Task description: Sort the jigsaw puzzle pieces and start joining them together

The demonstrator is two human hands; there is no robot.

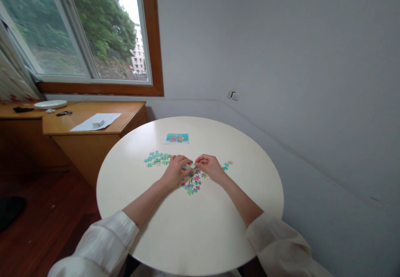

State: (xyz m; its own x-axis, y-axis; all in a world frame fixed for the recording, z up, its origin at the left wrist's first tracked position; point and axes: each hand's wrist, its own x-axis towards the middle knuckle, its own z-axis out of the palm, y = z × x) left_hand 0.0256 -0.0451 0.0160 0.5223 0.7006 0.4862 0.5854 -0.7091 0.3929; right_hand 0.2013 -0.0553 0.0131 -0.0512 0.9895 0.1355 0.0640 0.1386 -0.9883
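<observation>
Both my hands meet over a loose pile of small jigsaw puzzle pieces in pink, green, yellow and purple. My left hand has thumb and forefinger bent around a pale green puzzle piece. From the other side, my right hand pinches at the same spot, its fingertips close to that piece. The exact contact is too small to make out. Teal and green puzzle pieces spread out beyond my left hand. A few more puzzle pieces lie just right of my right hand.
A picture card with cartoon figures lies toward the back of the round white table. On the left, a wooden desk carries a paper sheet with a small white block, a white plate and dark small items. A wall stands to the right.
</observation>
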